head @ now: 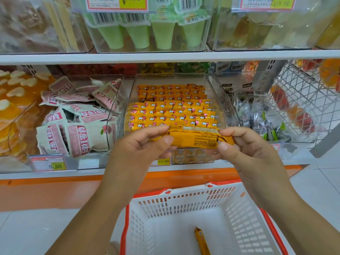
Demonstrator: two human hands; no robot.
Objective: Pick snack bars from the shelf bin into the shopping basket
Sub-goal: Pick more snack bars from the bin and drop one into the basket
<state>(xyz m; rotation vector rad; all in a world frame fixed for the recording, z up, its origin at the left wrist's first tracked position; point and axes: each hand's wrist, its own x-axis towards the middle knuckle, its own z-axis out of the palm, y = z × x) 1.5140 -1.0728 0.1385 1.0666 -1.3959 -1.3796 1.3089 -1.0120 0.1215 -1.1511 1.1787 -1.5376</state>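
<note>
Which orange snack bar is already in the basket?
The lone bar on the basket floor; the held bar is between left hand and right hand, the rest fill the shelf bin.

- This is a shop, seen at a self-service snack aisle.
- White metal shelves (165,57) cross the frame in tiers, lined with clear plastic bins (214,83) of packaged goods.
- Red-bordered price tags with yellow price fields hang on the shelf edge: one at lower left (48,163) reads 0.50, one at centre (163,161) reads 15.80.
- The centre bin holds neat rows of identical orange-wrapped snack bars (171,111); the bin to its left holds pink-and-white sachets (77,116); at the top centre are green cone-shaped packs with barcode labels (163,34).
- At bottom centre, a white plastic shopping basket with an orange rim (184,201) sits over a pale tiled floor (36,230).
</note>
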